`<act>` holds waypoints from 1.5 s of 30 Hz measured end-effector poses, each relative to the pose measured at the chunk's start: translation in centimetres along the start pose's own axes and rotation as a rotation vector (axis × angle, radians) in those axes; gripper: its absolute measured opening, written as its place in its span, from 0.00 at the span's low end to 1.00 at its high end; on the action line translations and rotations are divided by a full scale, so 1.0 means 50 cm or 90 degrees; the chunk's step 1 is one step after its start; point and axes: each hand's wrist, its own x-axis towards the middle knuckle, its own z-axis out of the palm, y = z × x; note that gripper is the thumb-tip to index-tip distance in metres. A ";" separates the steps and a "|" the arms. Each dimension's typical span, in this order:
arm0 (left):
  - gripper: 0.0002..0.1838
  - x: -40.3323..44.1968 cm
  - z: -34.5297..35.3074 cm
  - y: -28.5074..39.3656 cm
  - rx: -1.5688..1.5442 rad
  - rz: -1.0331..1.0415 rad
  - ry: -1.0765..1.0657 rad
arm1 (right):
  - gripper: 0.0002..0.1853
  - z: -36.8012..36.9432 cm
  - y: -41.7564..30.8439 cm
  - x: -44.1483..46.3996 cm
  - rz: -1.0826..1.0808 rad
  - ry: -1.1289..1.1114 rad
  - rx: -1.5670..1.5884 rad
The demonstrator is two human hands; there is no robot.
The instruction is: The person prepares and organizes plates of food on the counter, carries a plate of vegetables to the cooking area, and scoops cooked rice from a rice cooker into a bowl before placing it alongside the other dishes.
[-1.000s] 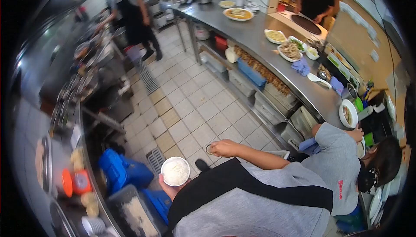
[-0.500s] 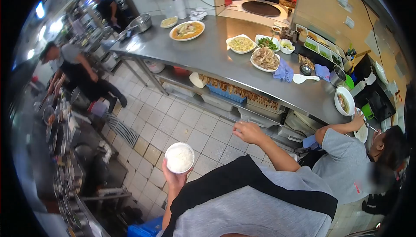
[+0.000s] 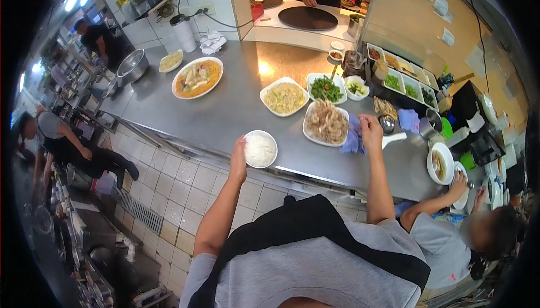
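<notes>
My left hand (image 3: pixel 238 159) grips a white bowl of rice (image 3: pixel 260 149) from its left side, level with the counter's front edge. My right hand (image 3: pixel 370 131) is over the counter with its fingers curled together; whether anything is pinched in them is hidden. Beside that hand lie a crumpled purple cloth (image 3: pixel 354 135) and a white rice paddle (image 3: pixel 393 138). Just left of the cloth stands a white dish heaped with pale shredded meat (image 3: pixel 326 122).
The steel counter (image 3: pixel 225 119) carries a dish of yellowish food (image 3: pixel 284 97), a dish of greens (image 3: pixel 326 88), and an oval plate of food (image 3: pixel 198 77). At right a co-worker's hand (image 3: pixel 458 185) touches a plate near a white bowl (image 3: pixel 440 163). Another person (image 3: pixel 79 145) works at left.
I have come closer to the counter. The rice bowl in my left hand has moved up to its front edge. My right hand has reached forward over the counter beside the purple cloth.
</notes>
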 end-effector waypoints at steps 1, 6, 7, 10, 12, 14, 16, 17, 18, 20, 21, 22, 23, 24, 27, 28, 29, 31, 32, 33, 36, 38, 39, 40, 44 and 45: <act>0.28 0.035 0.011 0.000 0.087 0.052 -0.015 | 0.14 0.025 0.041 0.038 0.020 -0.030 -0.023; 0.28 0.163 0.019 -0.004 0.248 0.092 -0.095 | 0.23 0.109 0.117 0.159 0.229 -0.255 -0.077; 0.28 0.181 0.018 0.006 0.254 0.068 -0.116 | 0.23 0.116 0.102 0.179 0.311 -0.328 -0.074; 0.27 0.294 -0.014 -0.015 0.525 0.208 -0.126 | 0.20 0.164 0.128 0.195 0.360 -0.326 0.162; 0.24 0.343 0.031 0.040 0.482 0.137 -0.148 | 0.16 0.189 0.128 0.197 0.461 -0.332 0.327; 0.22 0.415 0.065 0.061 0.403 0.028 -0.208 | 0.14 0.214 0.130 0.213 0.512 -0.338 0.296; 0.22 0.471 0.092 0.039 0.283 -0.128 -0.293 | 0.14 0.212 0.109 0.225 0.556 -0.344 0.299; 0.23 0.481 0.104 0.039 0.257 -0.113 -0.289 | 0.15 0.213 0.091 0.234 0.570 -0.353 0.312; 0.23 0.478 0.110 0.035 0.231 -0.099 -0.286 | 0.15 0.214 0.072 0.243 0.611 -0.347 0.331; 0.25 0.483 0.106 0.043 0.192 -0.128 -0.279 | 0.17 0.234 0.061 0.263 0.653 -0.350 0.370; 0.26 0.503 0.096 0.044 0.166 -0.139 -0.275 | 0.17 0.244 0.057 0.272 0.675 -0.350 0.389; 0.26 0.526 0.083 0.044 0.139 -0.151 -0.270 | 0.17 0.258 0.044 0.281 0.658 -0.360 0.431; 0.26 0.550 0.074 0.050 0.110 -0.164 -0.265 | 0.17 0.281 0.038 0.294 0.658 -0.359 0.445; 0.26 0.575 0.068 0.060 0.100 -0.163 -0.248 | 0.17 0.302 0.032 0.310 0.662 -0.351 0.450; 0.26 0.666 0.067 0.102 0.068 -0.141 -0.179 | 0.17 0.375 0.018 0.377 0.637 -0.326 0.462; 0.26 0.706 0.072 0.103 0.056 -0.116 -0.151 | 0.17 0.403 0.018 0.404 0.619 -0.316 0.468; 0.26 0.744 0.082 0.108 0.044 -0.093 -0.124 | 0.17 0.431 0.021 0.431 0.614 -0.296 0.465; 0.24 0.822 0.110 0.119 0.018 -0.071 -0.100 | 0.18 0.487 0.035 0.482 0.605 -0.257 0.457; 0.24 0.858 0.126 0.124 0.005 -0.061 -0.088 | 0.18 0.513 0.044 0.508 0.599 -0.242 0.455; 0.23 0.891 0.143 0.130 -0.007 -0.063 -0.080 | 0.18 0.538 0.051 0.534 0.591 -0.228 0.454; 0.22 0.967 0.188 0.147 -0.030 -0.075 -0.083 | 0.17 0.590 0.088 0.608 0.581 -0.208 0.496; 0.25 0.989 0.203 0.155 -0.029 -0.097 -0.120 | 0.20 0.602 0.094 0.634 0.577 -0.210 0.532; 0.26 0.992 0.210 0.151 -0.053 -0.083 -0.094 | 0.21 0.603 0.096 0.637 0.559 -0.185 0.527; 0.27 0.996 0.218 0.139 -0.075 -0.068 -0.069 | 0.23 0.599 0.086 0.637 0.540 -0.161 0.522; 0.31 0.889 0.172 0.140 -0.055 -0.056 -0.167 | 0.25 0.489 0.053 0.581 0.340 -0.252 0.353; 0.30 0.836 0.147 0.139 -0.017 -0.079 -0.226 | 0.24 0.441 0.053 0.547 0.261 -0.297 0.307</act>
